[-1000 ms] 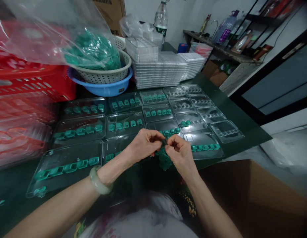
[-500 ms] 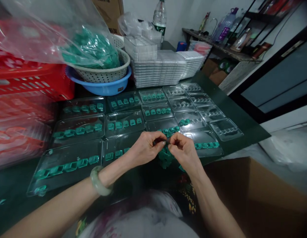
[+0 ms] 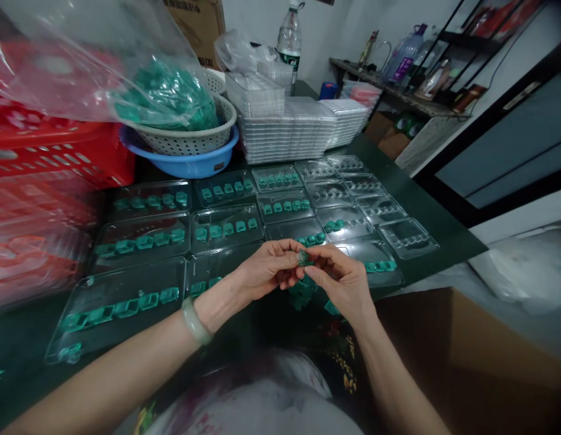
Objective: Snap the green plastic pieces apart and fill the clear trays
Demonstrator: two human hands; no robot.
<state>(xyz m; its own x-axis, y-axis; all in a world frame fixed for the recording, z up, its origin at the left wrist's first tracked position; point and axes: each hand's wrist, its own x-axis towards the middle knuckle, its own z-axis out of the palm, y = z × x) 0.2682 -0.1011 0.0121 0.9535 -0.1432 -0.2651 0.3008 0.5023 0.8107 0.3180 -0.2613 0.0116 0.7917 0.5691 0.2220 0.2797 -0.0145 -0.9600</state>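
Between the fingertips of both hands is a small green translucent plastic piece. My left hand, with a pale bangle on its wrist, is closed on it from the left. My right hand pinches at it from the right. Below the fingers lies a pile of loose green pieces, partly covered by the hands. Around them, clear plastic trays are laid out in rows, many with a line of green pieces in their slots. The trays at the far right hold no green pieces.
A blue basin carries a white colander under a bag of green pieces. Stacked clear trays stand at the back. A red basket is at left, an open cardboard box at lower right.
My left hand has turned and its fingers have shifted, so the green piece now shows between the fingertips. My right hand stays close beside it. The view has moved slightly.
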